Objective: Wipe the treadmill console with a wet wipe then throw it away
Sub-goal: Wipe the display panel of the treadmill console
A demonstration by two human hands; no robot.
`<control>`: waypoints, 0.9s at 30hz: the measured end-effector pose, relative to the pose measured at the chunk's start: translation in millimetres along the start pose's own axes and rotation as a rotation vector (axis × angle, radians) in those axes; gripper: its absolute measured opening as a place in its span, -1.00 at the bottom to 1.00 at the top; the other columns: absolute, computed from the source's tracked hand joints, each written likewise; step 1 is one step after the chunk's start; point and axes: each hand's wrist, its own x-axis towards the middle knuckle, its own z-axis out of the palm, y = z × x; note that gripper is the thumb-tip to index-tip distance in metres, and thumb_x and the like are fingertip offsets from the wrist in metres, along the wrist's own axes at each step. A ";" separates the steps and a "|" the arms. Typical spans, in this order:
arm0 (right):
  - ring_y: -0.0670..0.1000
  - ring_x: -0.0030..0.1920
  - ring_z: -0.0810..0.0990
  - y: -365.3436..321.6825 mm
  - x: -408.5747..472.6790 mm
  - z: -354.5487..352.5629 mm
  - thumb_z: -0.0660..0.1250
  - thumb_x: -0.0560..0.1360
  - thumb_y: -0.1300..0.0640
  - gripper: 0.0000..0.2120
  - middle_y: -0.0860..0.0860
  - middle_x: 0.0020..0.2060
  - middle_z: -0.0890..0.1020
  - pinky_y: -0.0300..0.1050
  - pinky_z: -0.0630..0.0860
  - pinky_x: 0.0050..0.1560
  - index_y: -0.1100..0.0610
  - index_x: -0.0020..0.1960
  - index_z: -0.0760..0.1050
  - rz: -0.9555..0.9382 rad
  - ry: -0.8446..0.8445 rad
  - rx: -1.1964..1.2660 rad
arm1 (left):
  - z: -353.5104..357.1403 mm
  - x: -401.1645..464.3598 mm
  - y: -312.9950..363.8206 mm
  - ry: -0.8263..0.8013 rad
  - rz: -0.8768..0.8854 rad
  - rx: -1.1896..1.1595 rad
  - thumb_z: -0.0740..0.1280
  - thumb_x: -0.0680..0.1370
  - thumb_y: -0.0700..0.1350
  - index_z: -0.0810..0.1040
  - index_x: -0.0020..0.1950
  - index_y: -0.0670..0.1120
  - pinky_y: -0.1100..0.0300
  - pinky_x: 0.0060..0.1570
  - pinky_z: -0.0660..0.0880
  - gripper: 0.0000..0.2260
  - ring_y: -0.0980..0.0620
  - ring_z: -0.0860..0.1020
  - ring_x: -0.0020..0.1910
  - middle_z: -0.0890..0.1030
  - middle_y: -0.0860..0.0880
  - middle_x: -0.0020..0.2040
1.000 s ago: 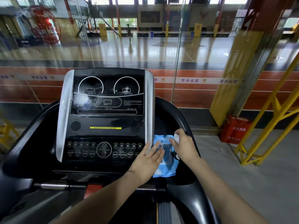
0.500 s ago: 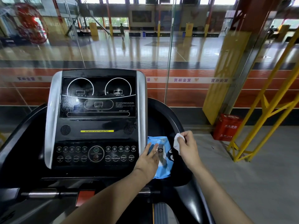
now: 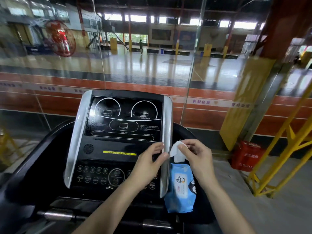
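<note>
A white wet wipe (image 3: pixel 177 150) is pinched between the thumb and fingers of the right hand (image 3: pixel 196 157), just beside the right silver edge strip (image 3: pixel 166 146) of the treadmill console (image 3: pixel 121 141). The wipe is held above the blue wipe packet (image 3: pixel 181 186), and its lower end hangs down to the packet's top; whether it is free of the opening cannot be told. The left hand (image 3: pixel 148 163) is raised in front of the console's lower right part, its fingers curled toward the wipe's left edge, with the thumb and forefinger tips right at that edge; a firm grip there cannot be confirmed. The packet lies in the black tray (image 3: pixel 200 210) to the right of the console, touching the silver strip. The console face is bounded left and right by silver strips, with the dark display above and the button panel (image 3: pixel 101 174) below; the buttons on the right are covered by the left hand. To the right of the treadmill, open grey floor (image 3: pixel 278 213) is seen, bounded by a yellow frame (image 3: pixel 287 157) and a red box (image 3: pixel 244 156) near the wall. A glass partition (image 3: pixel 152 65) stands directly beyond the console.
</note>
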 end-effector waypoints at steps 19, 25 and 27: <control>-0.07 -0.02 0.65 -38.6 35.9 148.7 0.46 0.58 0.01 -1.00 -0.12 -0.03 0.68 -0.20 0.55 0.02 -0.10 -0.02 0.65 -0.092 -0.419 -0.120 | -160.7 19.9 20.0 0.178 0.033 -0.003 0.43 0.63 -0.01 0.63 -0.15 0.07 0.18 -0.12 0.52 -0.84 0.11 0.60 -0.17 0.66 0.05 -0.18; -0.12 -0.04 0.63 -34.0 44.7 200.2 0.49 0.54 0.06 -0.91 -0.18 -0.08 0.65 -0.17 0.53 -0.01 -0.12 -0.07 0.63 -0.162 -0.338 -0.283 | -203.2 48.5 6.3 0.150 -0.022 -0.023 0.44 0.61 0.05 0.52 -0.20 -0.09 0.20 -0.22 0.41 -0.71 0.12 0.46 -0.30 0.52 -0.04 -0.32; -0.14 -0.20 0.58 -37.2 53.7 214.4 0.39 0.61 0.14 -0.81 -0.13 -0.24 0.63 -0.10 0.50 -0.11 -0.05 -0.16 0.58 -0.147 -0.326 -0.284 | -218.4 58.8 2.7 0.175 -0.014 -0.003 0.45 0.60 0.04 0.53 -0.20 -0.08 0.25 -0.24 0.40 -0.72 0.14 0.47 -0.31 0.52 0.02 -0.35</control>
